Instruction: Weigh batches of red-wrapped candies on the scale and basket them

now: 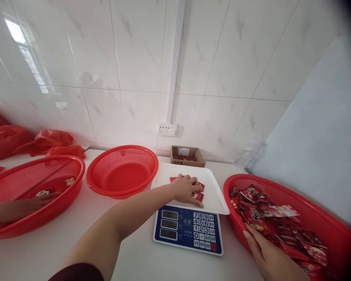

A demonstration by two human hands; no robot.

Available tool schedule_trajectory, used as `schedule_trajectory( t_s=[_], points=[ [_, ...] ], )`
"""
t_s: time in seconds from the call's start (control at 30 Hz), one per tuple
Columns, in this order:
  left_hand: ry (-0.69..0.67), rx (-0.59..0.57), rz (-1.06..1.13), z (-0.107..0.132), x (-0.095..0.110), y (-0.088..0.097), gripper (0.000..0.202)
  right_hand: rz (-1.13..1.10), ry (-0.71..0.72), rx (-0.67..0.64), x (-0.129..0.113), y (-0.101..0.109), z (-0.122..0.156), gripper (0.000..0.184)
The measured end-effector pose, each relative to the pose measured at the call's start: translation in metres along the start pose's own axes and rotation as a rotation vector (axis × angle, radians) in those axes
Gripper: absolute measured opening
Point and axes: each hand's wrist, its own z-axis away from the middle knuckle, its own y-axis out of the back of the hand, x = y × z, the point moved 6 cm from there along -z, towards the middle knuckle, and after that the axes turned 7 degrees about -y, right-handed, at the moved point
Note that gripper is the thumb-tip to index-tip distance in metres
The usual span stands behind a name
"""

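My left hand point(187, 190) reaches across and rests on the white pan point(215, 187) of a digital scale point(188, 231). Its fingers curl over red snack packets point(198, 195), whose edges show around the hand; how many lie beneath is hidden. On the right, my right hand point(270, 251) is at the near rim of a red plastic basket point(229, 210), thumb on the outer side and fingers over the inside. That basket holds many red snack packets point(253, 214), some touching or close to the fingers.
Left of the scale stands a red round basket point(123, 191). Further left, another person's hand point(26, 208) reaches into a red basket point(73, 195) with a few small packets. Red plastic bags point(52, 140), a cardboard box point(188, 156) and a clear bottle point(245, 156) stand along the wall.
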Motion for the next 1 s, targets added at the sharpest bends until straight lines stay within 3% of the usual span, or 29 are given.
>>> schedule_trajectory(
  t_s=[0.33, 0.47, 0.6, 0.77, 0.9, 1.0],
  points=[
    [0.216, 0.323, 0.06, -0.009, -0.021, 0.014, 0.055, 0.0, -0.016, -0.014, -0.003, 0.001, 0.001, 0.058],
    [0.369, 0.498, 0.105, 0.003, -0.037, 0.039, 0.05, -0.012, 0.011, 0.007, -0.004, 0.003, 0.003, 0.055],
    [0.484, 0.583, 0.109, 0.032, -0.064, 0.073, 0.048, -0.002, -0.008, -0.006, -0.005, 0.006, 0.004, 0.053],
    [0.643, 0.544, 0.032, 0.1, -0.102, 0.096, 0.048, -0.022, 0.022, 0.028, -0.004, 0.004, 0.004, 0.052],
    [0.717, 0.412, -0.003, 0.149, -0.12, 0.086, 0.049, -0.043, 0.027, 0.053, 0.001, -0.003, 0.002, 0.052],
    [0.71, 0.325, -0.011, 0.159, -0.117, 0.073, 0.056, -0.044, 0.023, 0.054, 0.004, -0.007, 0.001, 0.052]
  ],
)
